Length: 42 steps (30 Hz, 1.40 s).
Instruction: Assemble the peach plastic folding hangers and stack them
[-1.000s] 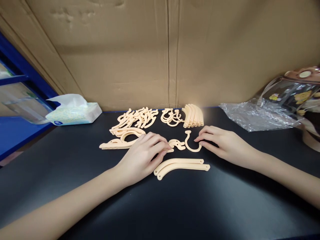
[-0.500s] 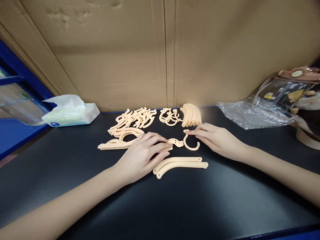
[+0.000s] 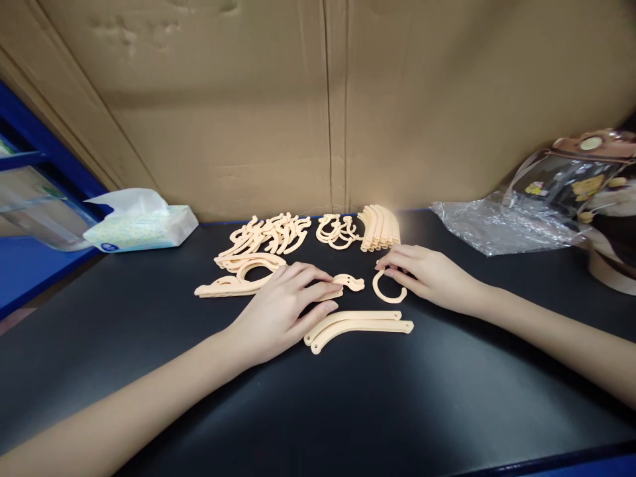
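My right hand (image 3: 420,271) pinches a cream plastic hanger hook (image 3: 390,291) at its upper end, the curve hanging open towards me. To its left, the fingertips and thumb of my left hand (image 3: 295,308) are closed on a short curved hanger piece (image 3: 350,283), partly hidden under the fingers. In front of the hands lie two long bent hanger arms (image 3: 362,324), side by side. Folded hanger assemblies (image 3: 231,288) lie left of my left hand, which covers part of them.
Along the back sit a heap of short curved pieces (image 3: 273,232), several hooks (image 3: 338,232) and a stack of hanger arms (image 3: 380,227). A tissue pack (image 3: 142,228) is at left; a clear plastic bag (image 3: 501,225) and a bottle (image 3: 571,175) are at right. Cardboard (image 3: 238,112) stands behind.
My right hand has shifted the hook slightly right, away from the short curved piece, and turned it a little. My left hand has stayed put.
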{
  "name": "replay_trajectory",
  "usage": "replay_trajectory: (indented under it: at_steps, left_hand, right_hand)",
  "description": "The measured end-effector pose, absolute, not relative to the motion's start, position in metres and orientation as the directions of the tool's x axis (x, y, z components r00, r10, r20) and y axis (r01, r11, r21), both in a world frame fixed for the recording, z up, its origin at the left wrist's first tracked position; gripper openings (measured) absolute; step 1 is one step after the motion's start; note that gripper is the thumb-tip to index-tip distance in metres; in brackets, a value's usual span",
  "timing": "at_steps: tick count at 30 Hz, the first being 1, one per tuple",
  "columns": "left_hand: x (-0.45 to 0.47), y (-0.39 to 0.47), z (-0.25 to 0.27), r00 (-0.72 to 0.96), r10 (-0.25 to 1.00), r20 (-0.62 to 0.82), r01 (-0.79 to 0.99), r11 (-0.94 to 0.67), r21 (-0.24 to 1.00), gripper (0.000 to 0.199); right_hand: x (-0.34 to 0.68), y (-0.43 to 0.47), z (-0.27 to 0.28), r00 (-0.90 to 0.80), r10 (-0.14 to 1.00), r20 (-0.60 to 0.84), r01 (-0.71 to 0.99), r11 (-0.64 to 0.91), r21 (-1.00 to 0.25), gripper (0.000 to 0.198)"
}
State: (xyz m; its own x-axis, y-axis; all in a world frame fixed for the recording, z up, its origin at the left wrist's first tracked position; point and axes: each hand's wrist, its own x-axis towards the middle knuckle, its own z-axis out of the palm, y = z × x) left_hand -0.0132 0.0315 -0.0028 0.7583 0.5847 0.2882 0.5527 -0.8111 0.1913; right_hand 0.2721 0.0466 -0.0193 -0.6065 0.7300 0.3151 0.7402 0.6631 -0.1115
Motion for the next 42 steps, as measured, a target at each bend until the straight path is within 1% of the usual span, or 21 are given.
replay_trajectory:
  at_steps: [4,8,10,12,17,20,22,24,26,27,29,31,32,34,36,38,40,42]
  left_hand:
    - [-0.013,0.032,-0.004,0.761,0.583,0.283,0.55,-0.812,0.193,0.03]
    - [-0.013,0.032,-0.003,0.756,0.589,0.285,0.55,-0.808,0.211,0.029]
    - [-0.012,0.032,-0.002,0.75,0.592,0.294,0.549,-0.806,0.222,0.029]
    - [-0.012,0.031,-0.002,0.751,0.586,0.303,0.541,-0.81,0.227,0.028]
    - [-0.013,0.029,-0.001,0.759,0.563,0.327,0.515,-0.826,0.229,0.028]
    - [-0.015,0.027,0.001,0.784,0.516,0.345,0.471,-0.857,0.21,0.027]
    - [-0.017,0.027,0.003,0.821,0.439,0.365,0.422,-0.897,0.131,0.032]
    - [-0.017,0.026,0.006,0.86,0.343,0.379,0.367,-0.93,0.008,0.039]
    - [-0.017,0.026,0.008,0.884,0.273,0.38,0.325,-0.942,-0.081,0.039]
    - [-0.017,0.026,0.008,0.889,0.256,0.38,0.313,-0.945,-0.098,0.036]
    - [-0.016,0.025,0.009,0.891,0.243,0.383,0.299,-0.95,-0.092,0.028]
    - [-0.015,0.024,0.008,0.895,0.238,0.378,0.285,-0.956,-0.073,0.021]
    - [-0.014,0.024,0.007,0.897,0.238,0.374,0.282,-0.957,-0.067,0.018]
    - [-0.014,0.023,0.006,0.898,0.236,0.371,0.281,-0.957,-0.071,0.017]
    - [-0.013,0.023,0.004,0.899,0.231,0.372,0.282,-0.956,-0.086,0.018]
    - [-0.013,0.023,0.004,0.899,0.232,0.371,0.283,-0.955,-0.09,0.021]
    - [-0.013,0.022,0.003,0.9,0.242,0.362,0.285,-0.956,-0.071,0.022]
    - [-0.013,0.022,0.003,0.902,0.255,0.348,0.288,-0.957,-0.044,0.022]
  right_hand:
    - [0.274,0.046,-0.017,-0.663,0.685,0.302,0.733,0.675,0.079,0.033]
    - [0.274,0.044,-0.014,-0.718,0.63,0.296,0.696,0.643,0.32,0.03]
    - [0.273,0.043,-0.013,-0.739,0.611,0.284,0.67,0.623,0.404,0.028]
    - [0.271,0.041,-0.012,-0.741,0.613,0.272,0.664,0.612,0.429,0.027]
    - [0.271,0.04,-0.012,-0.714,0.648,0.264,0.691,0.597,0.407,0.026]
    - [0.271,0.041,-0.013,-0.708,0.653,0.269,0.699,0.592,0.402,0.024]
    - [0.272,0.043,-0.014,-0.705,0.65,0.282,0.704,0.595,0.388,0.024]
    - [0.271,0.043,-0.014,-0.701,0.644,0.306,0.712,0.603,0.36,0.023]
    - [0.27,0.041,-0.014,-0.694,0.629,0.35,0.718,0.635,0.285,0.022]
    - [0.269,0.04,-0.014,-0.683,0.622,0.383,0.72,0.659,0.216,0.022]
    - [0.267,0.035,-0.013,-0.637,0.626,0.45,0.707,0.707,0.016,0.019]
    - [0.264,0.031,-0.011,-0.554,0.686,0.472,0.673,0.703,-0.232,0.015]
    - [0.263,0.029,-0.01,-0.505,0.73,0.46,0.649,0.673,-0.355,0.013]
    - [0.259,0.025,-0.009,-0.406,0.826,0.391,0.581,0.563,-0.588,0.015]
    - [0.256,0.024,-0.008,-0.347,0.896,0.276,0.483,0.423,-0.767,0.021]
    - [0.254,0.025,-0.008,-0.348,0.922,0.171,0.388,0.308,-0.869,0.025]
    - [0.253,0.027,-0.008,-0.377,0.919,0.114,0.333,0.249,-0.91,0.025]
    - [0.254,0.029,-0.009,-0.395,0.914,0.093,0.305,0.226,-0.925,0.022]
